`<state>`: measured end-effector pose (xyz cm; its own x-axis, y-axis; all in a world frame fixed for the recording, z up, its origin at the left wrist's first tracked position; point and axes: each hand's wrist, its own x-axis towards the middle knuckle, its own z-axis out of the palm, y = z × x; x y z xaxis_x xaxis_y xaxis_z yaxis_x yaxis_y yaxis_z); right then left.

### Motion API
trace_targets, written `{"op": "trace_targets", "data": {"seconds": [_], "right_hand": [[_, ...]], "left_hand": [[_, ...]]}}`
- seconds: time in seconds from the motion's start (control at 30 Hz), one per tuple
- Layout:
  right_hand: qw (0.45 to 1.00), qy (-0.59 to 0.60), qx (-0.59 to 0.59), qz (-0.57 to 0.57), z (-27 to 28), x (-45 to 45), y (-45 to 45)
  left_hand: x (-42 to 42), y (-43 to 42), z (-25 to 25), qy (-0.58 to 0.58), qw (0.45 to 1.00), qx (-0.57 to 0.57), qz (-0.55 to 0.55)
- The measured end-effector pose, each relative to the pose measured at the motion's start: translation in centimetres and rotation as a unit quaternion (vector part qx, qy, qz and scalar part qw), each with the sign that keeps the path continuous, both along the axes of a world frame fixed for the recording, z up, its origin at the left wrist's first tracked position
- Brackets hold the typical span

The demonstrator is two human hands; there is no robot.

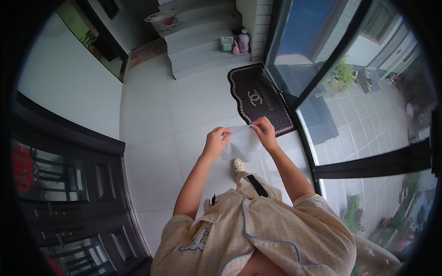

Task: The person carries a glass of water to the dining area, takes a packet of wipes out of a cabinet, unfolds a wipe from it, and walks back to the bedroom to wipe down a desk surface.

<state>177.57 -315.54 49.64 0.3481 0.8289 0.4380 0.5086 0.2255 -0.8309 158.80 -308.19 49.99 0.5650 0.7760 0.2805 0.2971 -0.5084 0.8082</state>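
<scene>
A thin, whitish translucent sheet or bag (240, 141) hangs between my two hands above the tiled floor. My left hand (216, 141) pinches its upper left edge. At the upper right corner, the fingers of my right hand (264, 132) are closed on it, and a small blue-green spot shows near the fingertips. Below the sheet, a light patterned shoe (238, 165) is on the floor.
A dark doormat (264, 101) lies beyond my right hand, beside a glass door (317, 78). Steps (202, 46) at the back hold bottles (243, 41) and a plastic bag (162, 19). A dark panelled door (106, 181) stands at the left.
</scene>
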Motion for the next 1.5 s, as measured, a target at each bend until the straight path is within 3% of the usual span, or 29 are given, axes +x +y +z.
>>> {"op": "trace_targets", "data": {"seconds": [0.13, 0.27, 0.33, 0.43, 0.63, 0.77, 0.87, 1.0, 1.07, 1.13, 1.2, 1.33, 1.4, 1.43, 1.5], "right_hand": [[0.996, 0.018, 0.072, 0.058, 1.1, 2.7, 11.0], [0.994, 0.066, 0.016, 0.085, 1.8, 3.2, 18.7], [0.990, -0.030, 0.089, 0.107, 1.5, 3.4, 22.8], [0.979, -0.061, 0.080, 0.180, 1.5, 2.5, 29.0], [0.932, -0.146, 0.027, 0.330, 1.6, -1.5, 45.7], [0.914, -0.192, 0.018, 0.356, 1.4, -3.4, 59.9], [0.935, -0.091, 0.023, 0.343, 1.7, -4.6, 66.4], [0.919, -0.060, -0.009, 0.390, 0.3, -6.2, 74.9], [0.872, 0.026, -0.228, 0.432, -0.2, -7.3, 79.8], [0.866, 0.064, -0.202, 0.453, -2.1, -8.8, 84.9], [0.843, 0.192, -0.245, 0.440, -2.4, -10.1, 90.8], [0.835, 0.223, -0.247, 0.439, -1.4, -12.8, 102.6], [0.813, 0.228, -0.286, 0.453, 0.0, -14.2, 108.2], [0.804, 0.200, -0.318, 0.461, -0.3, -14.8, 110.9], [0.784, 0.221, -0.337, 0.473, -0.6, -16.9, 115.5]], "left_hand": [[1.9, 9.6, 0.8, 0.033, 0.999, 0.004, 0.016], [2.0, 15.8, 0.3, 0.030, 0.997, -0.005, 0.077], [2.0, 19.1, -0.2, -0.002, 0.987, -0.082, 0.134], [1.6, 24.9, -0.5, -0.007, 0.978, -0.128, 0.166], [-0.7, 39.5, -0.3, -0.003, 0.995, -0.013, 0.103], [-3.0, 52.1, -0.3, 0.033, 0.987, -0.033, 0.157], [-4.2, 58.4, -0.2, -0.016, 0.980, -0.078, 0.180], [-6.2, 65.7, -0.1, -0.053, 0.981, -0.099, 0.160], [-7.7, 70.3, -0.9, -0.038, 0.976, -0.122, 0.175], [-9.5, 74.6, -1.5, -0.026, 0.971, -0.140, 0.193], [-11.6, 79.5, -1.4, 0.028, 0.947, -0.243, 0.208], [-16.4, 89.1, -0.5, 0.142, 0.935, -0.279, 0.167], [-18.6, 93.8, -0.3, 0.123, 0.949, -0.254, 0.137], [-19.7, 95.8, -0.5, 0.108, 0.957, -0.216, 0.160], [-21.4, 100.0, 0.4, 0.074, 0.942, -0.243, 0.220]]}}
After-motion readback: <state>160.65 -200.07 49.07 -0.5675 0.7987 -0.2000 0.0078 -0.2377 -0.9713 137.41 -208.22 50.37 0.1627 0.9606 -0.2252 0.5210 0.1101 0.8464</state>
